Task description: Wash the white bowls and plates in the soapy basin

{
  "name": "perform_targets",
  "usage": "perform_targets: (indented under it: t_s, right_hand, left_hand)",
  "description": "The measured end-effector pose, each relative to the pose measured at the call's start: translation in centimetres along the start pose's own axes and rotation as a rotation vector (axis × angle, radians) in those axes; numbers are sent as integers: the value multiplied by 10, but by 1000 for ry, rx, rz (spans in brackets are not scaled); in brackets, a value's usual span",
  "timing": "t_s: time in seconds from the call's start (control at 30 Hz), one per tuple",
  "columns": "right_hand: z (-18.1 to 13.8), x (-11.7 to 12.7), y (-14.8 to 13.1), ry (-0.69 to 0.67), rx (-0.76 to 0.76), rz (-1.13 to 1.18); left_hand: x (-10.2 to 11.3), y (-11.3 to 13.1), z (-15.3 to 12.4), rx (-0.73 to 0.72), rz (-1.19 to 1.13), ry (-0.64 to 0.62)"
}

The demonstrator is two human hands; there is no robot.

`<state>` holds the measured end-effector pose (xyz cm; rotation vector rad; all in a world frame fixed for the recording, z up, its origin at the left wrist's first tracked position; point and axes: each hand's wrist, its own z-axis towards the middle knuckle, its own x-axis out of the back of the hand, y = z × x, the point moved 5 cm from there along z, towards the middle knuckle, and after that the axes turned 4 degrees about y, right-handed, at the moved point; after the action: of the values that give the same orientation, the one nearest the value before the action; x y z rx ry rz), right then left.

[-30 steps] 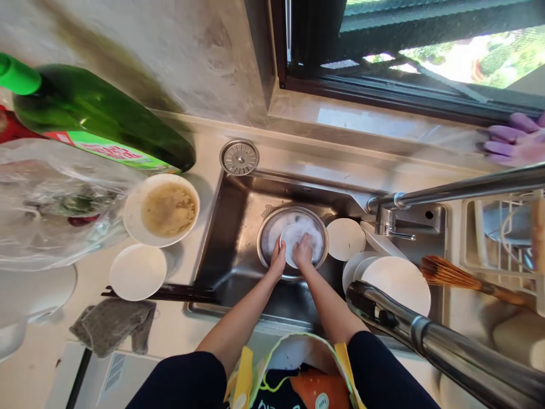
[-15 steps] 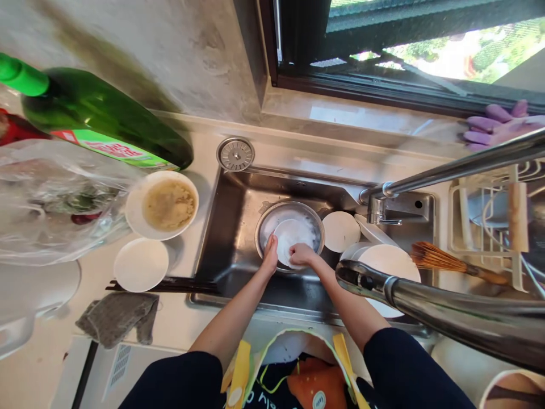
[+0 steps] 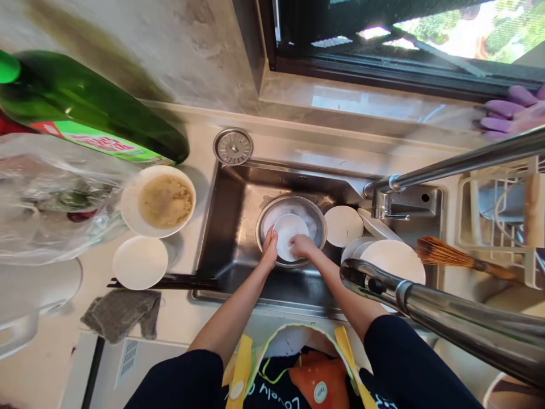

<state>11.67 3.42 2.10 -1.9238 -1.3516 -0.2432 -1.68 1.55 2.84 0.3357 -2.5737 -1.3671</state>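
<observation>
We judge the washing partway: one white bowl is over one sudsy metal basin in the sink, our left hand holding its rim; whether our right hand holds anything, we cannot tell. One food-filled bowl and one smaller bowl seem left to do, at left; the right-hand dishes overlap beyond counting.

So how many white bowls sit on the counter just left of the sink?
2. The filled bowl, with cloudy liquid, is near the green bottle; the second bowl is nearer the person, by the grey cloth. The bag could hide more.
</observation>
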Motion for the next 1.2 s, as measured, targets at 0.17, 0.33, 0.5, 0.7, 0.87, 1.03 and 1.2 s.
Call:
perform_targets:
  t_s: [0.17,0.33,0.5,0.7,0.87,1.03,1.2]
  right_hand:
    - [-17,5,24,222,-263,-29]
    - [-11,9,34,452,-438,311]
    - [14,14,27,586,-400,382]
    - [25,10,-12,467,85,604]
    - [9,-5,-23,-100,194,517]
    - [-2,-2,5,25,-100,36]
    - [1,4,-4,485,-36,205]
  left_hand:
    - [9,29,2,-116,603,75]
    - [-3,27,9,-83,675,34]
    - [-19,-7,13,7,255,-98]
    - [-23,-41,-4,532,-214,-171]
    - [-18,-31,4,448,-375,-154]
    - [1,-13,16,124,-179,-46]
    - [-4,-16,3,113,-166,-84]
